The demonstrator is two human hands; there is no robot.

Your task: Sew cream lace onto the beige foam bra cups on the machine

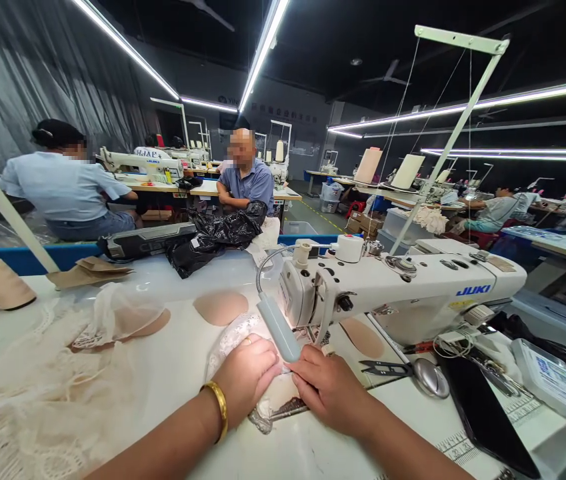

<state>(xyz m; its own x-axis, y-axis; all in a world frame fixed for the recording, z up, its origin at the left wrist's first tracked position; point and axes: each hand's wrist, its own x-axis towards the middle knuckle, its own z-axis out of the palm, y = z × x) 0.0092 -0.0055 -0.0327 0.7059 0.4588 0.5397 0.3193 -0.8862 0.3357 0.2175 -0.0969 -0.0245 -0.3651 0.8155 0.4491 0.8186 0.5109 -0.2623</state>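
A pale lace fabric piece (227,341) lies under the head of a white JUKI sewing machine (407,283). My left hand (249,377), with a gold bangle at its wrist, is closed on the lace, fingers curled together and pressing it down. Close to the needle area, my right hand (331,392) pinches the fabric's edge between thumb and fingers. A grey lamp head (281,332) on a bendy neck hangs just above both hands and hides the needle. Beige oval pads lie nearby, one pad (220,308) behind the lace, another pad (363,337) right of the needle area.
Lace pieces (53,387) spread over the left tabletop, near thread cones (3,287). Thread snips (385,368), a round silver object (431,378) and a black phone (487,407) lie right. Behind are a black plastic bag (217,233) and seated people (245,180).
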